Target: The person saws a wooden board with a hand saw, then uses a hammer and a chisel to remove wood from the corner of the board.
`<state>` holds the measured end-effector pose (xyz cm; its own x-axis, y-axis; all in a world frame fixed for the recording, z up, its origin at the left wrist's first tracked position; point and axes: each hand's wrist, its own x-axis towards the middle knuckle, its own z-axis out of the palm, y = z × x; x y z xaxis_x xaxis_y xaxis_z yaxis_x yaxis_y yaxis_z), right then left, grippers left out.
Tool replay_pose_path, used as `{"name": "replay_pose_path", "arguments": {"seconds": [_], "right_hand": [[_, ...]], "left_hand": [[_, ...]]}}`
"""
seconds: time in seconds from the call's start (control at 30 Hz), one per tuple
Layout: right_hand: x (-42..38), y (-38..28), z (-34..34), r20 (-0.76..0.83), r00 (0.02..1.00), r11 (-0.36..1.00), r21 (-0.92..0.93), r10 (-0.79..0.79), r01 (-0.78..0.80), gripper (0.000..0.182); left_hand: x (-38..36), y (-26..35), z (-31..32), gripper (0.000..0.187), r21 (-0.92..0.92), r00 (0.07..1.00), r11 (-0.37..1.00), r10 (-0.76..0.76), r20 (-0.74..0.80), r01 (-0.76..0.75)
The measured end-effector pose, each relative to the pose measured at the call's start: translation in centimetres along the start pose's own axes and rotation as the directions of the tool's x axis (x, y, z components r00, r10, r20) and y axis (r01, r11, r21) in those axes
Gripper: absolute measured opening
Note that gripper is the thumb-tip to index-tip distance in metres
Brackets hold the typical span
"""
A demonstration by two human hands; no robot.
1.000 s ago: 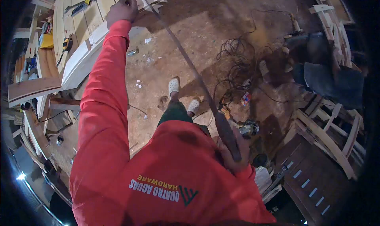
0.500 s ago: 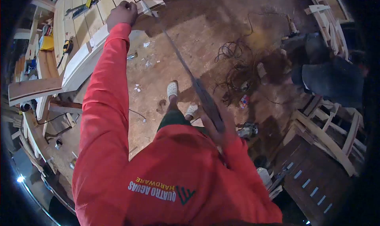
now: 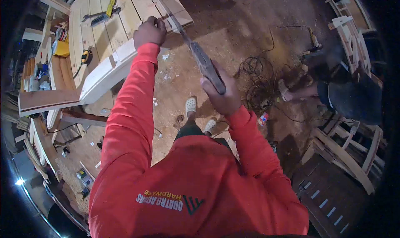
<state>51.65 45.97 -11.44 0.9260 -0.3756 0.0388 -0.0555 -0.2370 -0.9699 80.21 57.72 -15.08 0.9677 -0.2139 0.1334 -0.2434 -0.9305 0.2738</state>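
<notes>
My right hand is wrapped around the handle of a handsaw in front of my body. The saw's narrow blade runs up and left to the edge of a panel of pale wooden planks. My left hand, its fingers curled, grips the panel's near edge just left of the blade. Below that hand, a curved pale wooden piece runs along the panel's edge. A yellow level or rule, a dark metal tool and a tape measure lie on the planks.
A brown board juts out at left. Looped cables and scraps lie on the dirt floor. Another person's bare foot is at right, near wooden frames and a dark slotted panel.
My right hand has pushed the saw forward and up, away from my waist. The view has shifted, so the panel and my left hand appear lower and farther right.
</notes>
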Motion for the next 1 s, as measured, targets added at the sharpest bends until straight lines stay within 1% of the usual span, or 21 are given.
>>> {"name": "replay_pose_path", "arguments": {"seconds": [0.13,0.17,0.2,0.23,0.27,0.3,0.37,0.4,0.5,0.57,0.6,0.63,0.67,0.7,0.77,0.8,0.87,0.9,0.93,0.97,1.0], "right_hand": [[-0.1,-2.3,-0.2,-0.019,0.997,0.997,0.043,0.069,-0.069,0.057],[-1.0,-3.4,-0.5,-0.077,0.994,0.996,0.031,0.081,-0.079,0.059],[-2.6,-4.7,-1.2,-0.129,0.987,0.996,0.018,0.093,-0.091,0.061],[-4.0,-6.5,-2.9,-0.123,0.989,0.996,-0.036,0.081,-0.086,0.062],[-5.1,-7.8,-4.5,-0.123,0.989,0.992,-0.091,0.077,-0.089,0.062],[-5.4,-7.1,-4.9,-0.252,0.966,0.987,-0.161,-0.061,0.020,0.060],[-6.4,-4.5,-5.9,-0.405,0.914,0.975,-0.217,-0.038,-0.056,0.056],[-6.7,-2.7,-6.8,-0.433,0.893,0.960,-0.180,0.119,-0.215,0.053],[-3.6,0.8,-8.7,-0.457,0.810,0.907,-0.011,0.369,-0.420,0.046],[-2.7,4.7,-8.8,-0.483,0.753,0.887,0.131,0.447,-0.443,0.046],[-1.5,4.7,-9.2,-0.466,0.812,0.917,-0.005,0.351,-0.399,0.046],[2.3,4.9,-10.5,-0.419,0.876,0.937,-0.138,0.239,-0.321,0.046],[4.2,5.4,-11.1,-0.394,0.897,0.942,-0.174,0.202,-0.288,0.047],[6.0,5.9,-11.7,-0.367,0.915,0.945,-0.209,0.165,-0.254,0.049],[11.3,7.5,-13.1,-0.324,0.924,0.963,-0.102,0.204,-0.249,0.053],[14.4,7.6,-14.1,-0.278,0.938,0.957,-0.143,0.207,-0.253,0.053],[20.9,6.7,-16.7,-0.182,0.959,0.940,-0.228,0.216,-0.254,0.052],[24.3,6.0,-18.5,-0.070,0.974,0.950,-0.219,0.214,-0.224,0.054],[27.5,4.9,-20.5,0.044,0.975,0.956,-0.209,0.217,-0.204,0.055],[30.6,4.5,-22.3,0.162,0.962,0.961,-0.205,0.219,-0.184,0.057],[33.6,4.8,-23.6,0.163,0.979,0.971,-0.223,0.124,-0.085,0.057]], "left_hand": [[-0.5,-0.2,-0.2,0.041,-0.053,0.998,0.997,0.062,0.012,-0.062],[-0.1,-0.6,-0.1,0.040,-0.057,0.997,0.995,0.081,0.004,-0.080],[0.1,-0.9,0.0,0.040,-0.064,0.997,0.996,0.069,0.047,-0.066],[0.3,-1.4,0.3,0.038,-0.085,0.994,0.990,0.110,0.027,-0.108],[0.4,-1.5,0.3,0.038,-0.063,0.994,0.993,0.103,0.028,-0.101],[0.3,-1.4,0.6,0.038,-0.044,0.994,0.994,0.104,0.038,-0.102],[0.0,-1.0,0.7,0.039,-0.099,0.984,0.979,0.180,0.000,-0.180],[0.0,-0.6,0.7,0.040,-0.126,0.975,0.967,0.220,-0.029,-0.222],[0.7,-0.6,1.9,0.037,-0.231,0.935,0.907,0.333,-0.120,-0.353],[2.1,-0.8,0.8,0.040,-0.416,0.949,0.866,0.314,0.024,-0.275],[2.8,-0.3,0.0,0.043,-0.594,0.972,0.800,0.193,0.132,-0.079],[5.3,1.5,-0.8,0.046,-0.724,0.968,0.679,0.081,0.237,0.121],[6.6,2.6,-1.1,0.050,-0.805,0.926,0.502,0.021,0.376,0.315],[8.5,3.3,-0.4,0.053,-0.759,0.976,0.631,0.011,0.216,0.161],[12.6,4.1,1.5,0.059,-0.536,0.993,0.839,0.046,-0.107,-0.097],[14.0,4.8,2.2,0.069,-0.482,0.996,0.876,-0.019,-0.093,-0.028],[16.0,5.5,4.9,0.075,-0.231,0.978,0.973,-0.069,-0.194,0.023],[17.0,6.7,5.1,0.078,-0.094,0.966,0.994,-0.080,-0.244,0.058],[17.4,8.0,5.5,0.078,-0.078,0.962,0.981,-0.189,-0.196,0.177],[17.8,9.0,5.6,0.078,-0.041,0.953,0.977,-0.215,-0.212,0.211],[18.0,9.6,5.7,0.077,-0.007,0.943,0.968,-0.245,-0.226,0.250]]}}
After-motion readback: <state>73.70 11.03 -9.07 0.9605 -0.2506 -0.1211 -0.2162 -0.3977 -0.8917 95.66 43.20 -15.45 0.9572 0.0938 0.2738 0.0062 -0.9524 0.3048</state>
